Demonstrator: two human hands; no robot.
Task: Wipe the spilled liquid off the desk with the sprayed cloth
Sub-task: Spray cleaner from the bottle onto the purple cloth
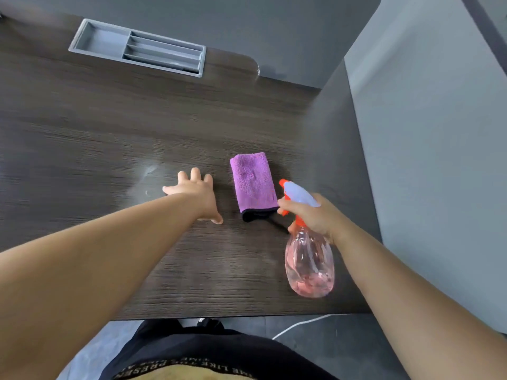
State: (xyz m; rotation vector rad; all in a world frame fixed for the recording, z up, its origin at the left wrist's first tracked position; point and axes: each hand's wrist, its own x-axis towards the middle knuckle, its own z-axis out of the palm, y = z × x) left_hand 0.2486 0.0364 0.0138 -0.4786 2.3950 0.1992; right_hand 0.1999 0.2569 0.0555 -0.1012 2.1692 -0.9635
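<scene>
Dark wood-grain bench [109, 119] fills the view under soft, even light. Up at the far left, a grey tray [104, 39] with slotted compartments sits sunk into the top. Behind it stands a grey partition [247, 20], and on the right a paler grey panel [439, 133] runs along the side. Below the near edge there's grey floor [329, 341], with a white cable [300, 325] lying across it.

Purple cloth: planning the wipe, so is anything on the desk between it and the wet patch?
Only the left hand, spread over the desk between the cloth and the wet patch. Nothing else visible lies there.
</scene>
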